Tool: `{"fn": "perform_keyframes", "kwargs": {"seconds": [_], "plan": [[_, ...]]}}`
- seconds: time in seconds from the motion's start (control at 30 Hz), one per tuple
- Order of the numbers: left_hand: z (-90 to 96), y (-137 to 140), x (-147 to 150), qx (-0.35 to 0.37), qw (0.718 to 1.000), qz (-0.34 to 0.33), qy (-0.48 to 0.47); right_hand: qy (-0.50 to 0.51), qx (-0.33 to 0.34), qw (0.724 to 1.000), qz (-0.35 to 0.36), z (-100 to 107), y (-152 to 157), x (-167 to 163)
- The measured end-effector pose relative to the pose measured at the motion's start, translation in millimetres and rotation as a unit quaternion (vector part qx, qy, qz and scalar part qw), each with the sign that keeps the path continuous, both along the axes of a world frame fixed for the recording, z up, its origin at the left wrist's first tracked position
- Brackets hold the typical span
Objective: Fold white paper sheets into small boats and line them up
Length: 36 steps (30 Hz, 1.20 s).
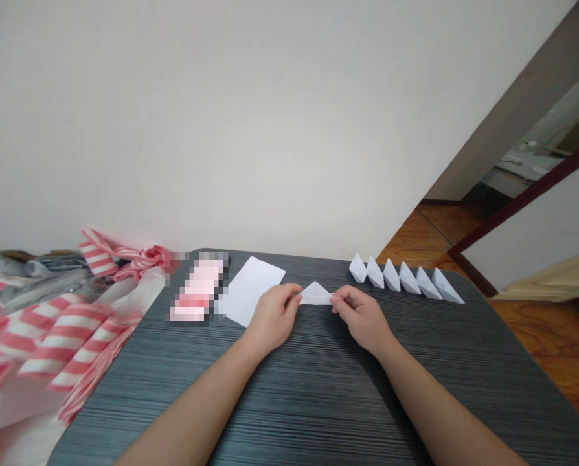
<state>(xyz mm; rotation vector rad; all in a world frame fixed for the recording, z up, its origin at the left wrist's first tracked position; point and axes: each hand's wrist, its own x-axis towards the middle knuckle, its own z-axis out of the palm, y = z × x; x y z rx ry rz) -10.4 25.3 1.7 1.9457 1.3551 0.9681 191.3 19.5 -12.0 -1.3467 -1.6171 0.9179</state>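
A small folded white paper (315, 294), shaped like a low triangle with a flat band along its bottom, is held between my two hands above the dark table. My left hand (276, 316) pinches its left corner between thumb and fingers. At the opposite corner, the thumb and fingers of my right hand (362, 317) are closed on the paper. Flat white sheets of paper (253, 285) lie just beyond my left hand. To the right, several folded white paper boats (400, 279) stand in a slanting row.
The dark wood-grain table (289, 401) meets a pale wall (270, 129) at the back. A blurred-out rectangular object (199, 288) lies near its left edge. Red-and-white striped cloth (70, 330) is heaped to the left. Wooden floor (416, 239) and a doorway show at right.
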Motion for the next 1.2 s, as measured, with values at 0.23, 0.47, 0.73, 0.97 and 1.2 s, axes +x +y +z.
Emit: {"fn": "perform_keyframes", "kwargs": {"seconds": [0.23, 0.47, 0.73, 0.97, 1.2], "plan": [[6.6, -6.8, 2.3, -0.018, 0.998, -0.06, -0.017, -0.034, 0.025, 0.999, 0.026, 0.3, -0.5, -2.9], [6.0, -7.6, 0.8, -0.079, 0.985, -0.13, -0.076, -0.032, 0.03, 0.997, 0.055, 2.8, -2.4, -5.2], [6.9, -4.5, 0.0, -0.046, 0.983, -0.158, -0.076, -0.021, 0.048, 0.994, 0.092, 4.9, -3.2, -4.3], [5.0, -7.4, 0.8, -0.163, 0.978, -0.1, -0.084, 0.032, 0.019, 0.998, 0.058, -1.6, -5.3, -5.8], [0.9, -4.6, -0.5, -0.189, 0.974, -0.055, -0.116, -0.053, 0.138, 0.988, 0.052, 2.3, -5.3, -2.0]]}}
